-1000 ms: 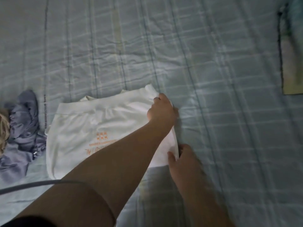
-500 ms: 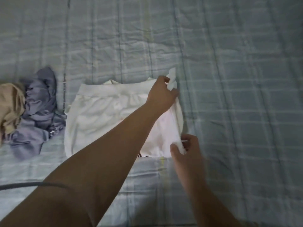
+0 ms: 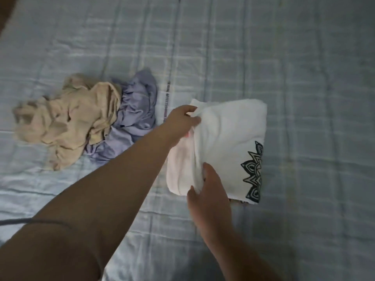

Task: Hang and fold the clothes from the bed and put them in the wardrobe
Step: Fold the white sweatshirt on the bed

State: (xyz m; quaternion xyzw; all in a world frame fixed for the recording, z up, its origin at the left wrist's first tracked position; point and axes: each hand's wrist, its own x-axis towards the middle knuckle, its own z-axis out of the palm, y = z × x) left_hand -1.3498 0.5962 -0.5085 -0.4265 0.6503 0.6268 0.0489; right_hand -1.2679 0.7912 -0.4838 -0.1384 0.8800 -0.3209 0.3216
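Both hands, left (image 3: 180, 122) and right (image 3: 209, 191), pinched the folded white shirt's (image 3: 227, 138) left edge on the checked bed (image 3: 304, 78).

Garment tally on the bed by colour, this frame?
white garment, folded: 1
beige garment, crumpled: 1
lavender garment, crumpled: 1
Total: 3

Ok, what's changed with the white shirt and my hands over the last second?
The left hand and right hand carried the right edge of the white shirt over leftward, folding it narrower; a black print now shows, the orange lettering is hidden. Both kept gripping that edge. The beige garment and purple garment stayed crumpled on the bed.
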